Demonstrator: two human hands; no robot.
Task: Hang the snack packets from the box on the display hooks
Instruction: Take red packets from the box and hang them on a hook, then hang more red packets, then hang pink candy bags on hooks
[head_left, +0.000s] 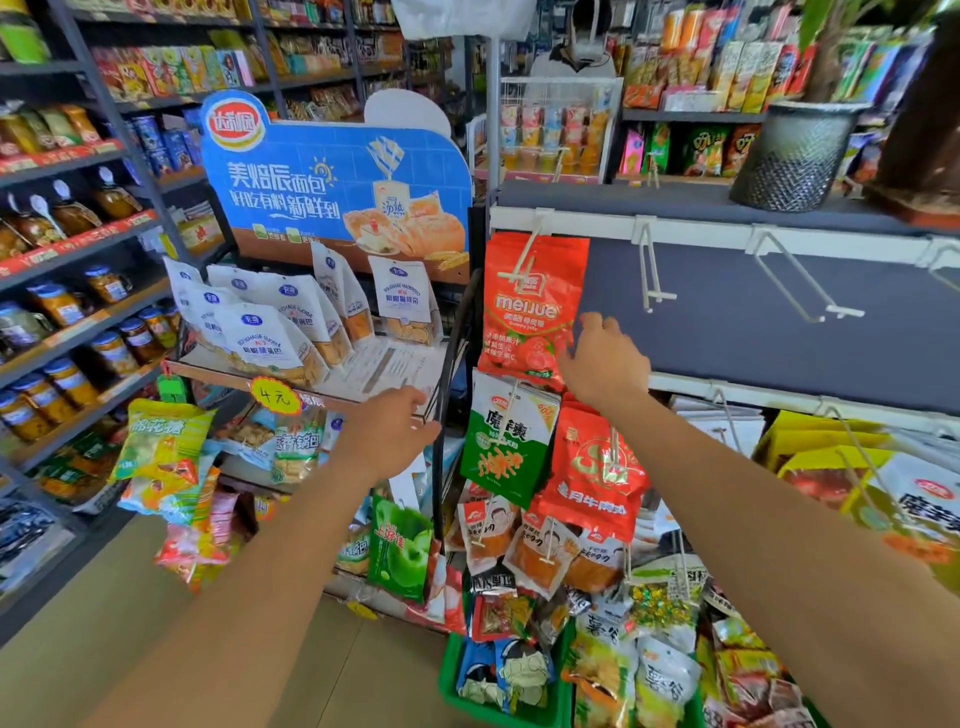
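Snack packets hang in rows on white hooks along the front of a dark display panel (727, 322). The topmost one is a red meijue packet (530, 312), hanging from the top-left hook (524, 260) at the panel's left end. The right hand (602, 364) reaches up to this packet's right edge. Its fingertips (592, 319) touch or lie just beside that edge and are loosely bent and close together. Seen from the back of the hand, I cannot tell whether they pinch the packet or only brush it. The left hand (395, 421) is stretched forward in front of the bread stand (337, 176), near its shelf edge. Its fingers are relaxed and slightly apart, and it holds nothing. To the right on the same top rail, two bare hooks (652, 270) stick out. Below the red packet hang a green-and-white packet (506, 447) and, beside it, an orange-red packet (592, 473), with smaller packets under them. At the bottom, a green crate (457, 696) on the floor holds more loose packets. White bread bags (260, 338) stand on the stand's shelf, and jars (57, 379) line the shelves at far left. A black mesh bin (795, 156) sits on top of the panel unit.
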